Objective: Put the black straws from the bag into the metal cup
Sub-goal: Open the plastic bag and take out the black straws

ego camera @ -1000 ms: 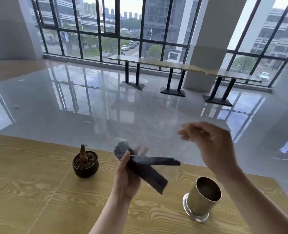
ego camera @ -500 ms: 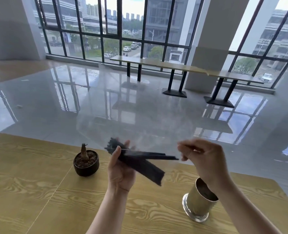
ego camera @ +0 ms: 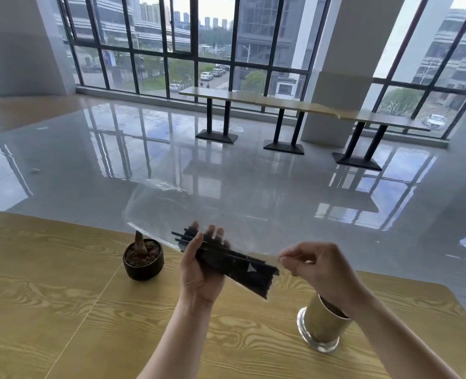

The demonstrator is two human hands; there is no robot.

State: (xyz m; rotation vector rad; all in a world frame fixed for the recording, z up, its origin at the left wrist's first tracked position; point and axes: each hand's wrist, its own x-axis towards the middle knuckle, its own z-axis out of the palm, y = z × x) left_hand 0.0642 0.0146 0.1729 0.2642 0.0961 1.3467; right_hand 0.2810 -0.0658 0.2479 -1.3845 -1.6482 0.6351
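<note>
My left hand point(ego camera: 201, 272) grips a bundle of black straws point(ego camera: 242, 268) above the wooden table, the bundle slanting down to the right. A clear plastic bag point(ego camera: 171, 209) billows up and to the left around the straws. My right hand point(ego camera: 319, 266) pinches the bag's edge just right of the straws' lower ends. The metal cup point(ego camera: 320, 325) stands upright on the table below my right wrist, which hides part of its rim.
A small black pot with a plant stub point(ego camera: 143, 257) sits on the wooden table point(ego camera: 48, 296) left of my left hand. The table's far edge runs behind the hands. Beyond it lie a glossy floor and long tables point(ego camera: 294, 108) by the windows.
My right hand has dropped from above to level with the straws' lower ends. The left hand with the bundle shifted slightly, and the bag now billows up to the left.
</note>
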